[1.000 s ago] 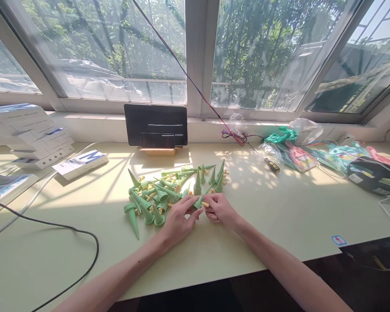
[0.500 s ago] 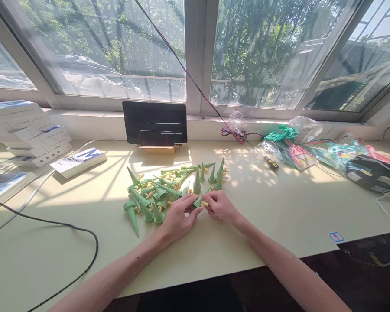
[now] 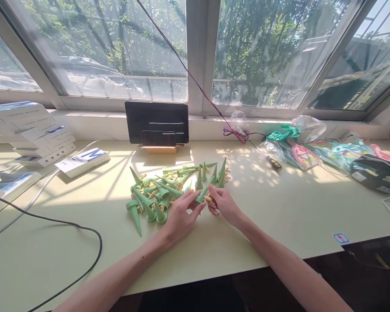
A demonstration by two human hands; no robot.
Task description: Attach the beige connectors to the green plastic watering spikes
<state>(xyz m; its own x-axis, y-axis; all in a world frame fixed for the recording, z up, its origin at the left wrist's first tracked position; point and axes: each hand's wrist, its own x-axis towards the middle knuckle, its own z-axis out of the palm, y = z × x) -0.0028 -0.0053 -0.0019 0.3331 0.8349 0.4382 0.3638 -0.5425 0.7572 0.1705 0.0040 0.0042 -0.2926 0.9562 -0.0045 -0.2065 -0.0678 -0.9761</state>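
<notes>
Fingers, L hand: closed on green cone. Fingers, R hand: pinching yel. peg, just beside green cone; peg-to-cone contact can't be confirmed. Clock ctr. = hands, above table. Cone pile: 10 o'clock, near L hand. Upright cones: approx. 12 to 1 o'clock. Blk. screen: 11 o'clock. Wht. box: 10 o'clock, beyond cone pile. Yel./blk. tool: 2 o'clock.
</notes>
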